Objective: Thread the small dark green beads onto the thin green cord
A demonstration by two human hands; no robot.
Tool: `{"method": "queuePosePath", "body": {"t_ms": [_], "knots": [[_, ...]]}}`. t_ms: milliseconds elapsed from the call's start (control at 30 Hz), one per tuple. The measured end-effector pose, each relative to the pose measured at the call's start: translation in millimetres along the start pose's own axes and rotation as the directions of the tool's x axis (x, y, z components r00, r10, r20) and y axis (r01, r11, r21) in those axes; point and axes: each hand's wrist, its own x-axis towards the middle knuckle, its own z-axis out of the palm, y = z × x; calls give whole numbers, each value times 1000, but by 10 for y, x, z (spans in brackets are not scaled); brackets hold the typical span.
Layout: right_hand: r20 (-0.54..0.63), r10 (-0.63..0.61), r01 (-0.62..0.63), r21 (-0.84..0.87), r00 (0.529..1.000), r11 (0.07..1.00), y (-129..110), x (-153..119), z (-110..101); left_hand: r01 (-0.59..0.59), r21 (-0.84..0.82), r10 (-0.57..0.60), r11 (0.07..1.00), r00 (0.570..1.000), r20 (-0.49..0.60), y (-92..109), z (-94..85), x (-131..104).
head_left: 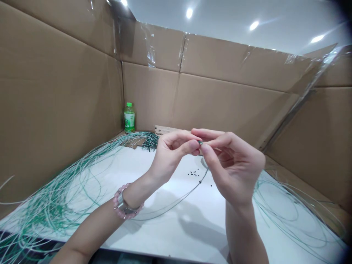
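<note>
Small green piece pinched between fingertips, thin cable curving below

The green piece (pixel 200 142) is tiny, dark green with a paler spot, and sits raised above the white bench (pixel 154 234), between the fingertips of the left hand (pixel 170 156) and the right hand (pixel 235 163). The fingers cover most of it, so its full shape cannot be told.

The thin grey cable (pixel 184 198) shows beside the right hand and bends down and leftward in a shallow arc toward the left wrist. A small black bead (pixel 200 182) sits on it; left of the bead, two strands spread slightly apart.
</note>
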Motion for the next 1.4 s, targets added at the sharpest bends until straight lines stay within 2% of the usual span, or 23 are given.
{"method": "queuePosePath", "body": {"t_ms": [300,500,667,867,1033,1133,1300,1400], "knots": [[0,1,-1,2,1000,1000,-5,-8,-7,-8,34,8,999,1000,-13,-9,-3,-13],[7,-4,5,-12,1000,1000,-11,-9,0,-52,86,47,995,997,54,10,-30,-9],[-6,-53,52,-105,999,993,-5,-5,-10,-124,162,110,979,990,88,54,-43,4],[-11,-123,118,-228,992,966,7,2,-58,-201,326,187,924,980,76,129,-30,29],[-7,-95,93,-167,995,982,35,3,-82,-174,396,148,902,984,96,172,-35,45],[-5,-85,84,-122,996,989,63,16,-68,-150,381,122,912,988,98,167,-51,46],[-65,-113,110,-49,992,993,99,27,-15,-119,348,87,930,990,107,162,-68,43],[-49,-127,126,-24,991,992,108,34,-6,-117,361,82,925,991,110,179,-63,40]]}}
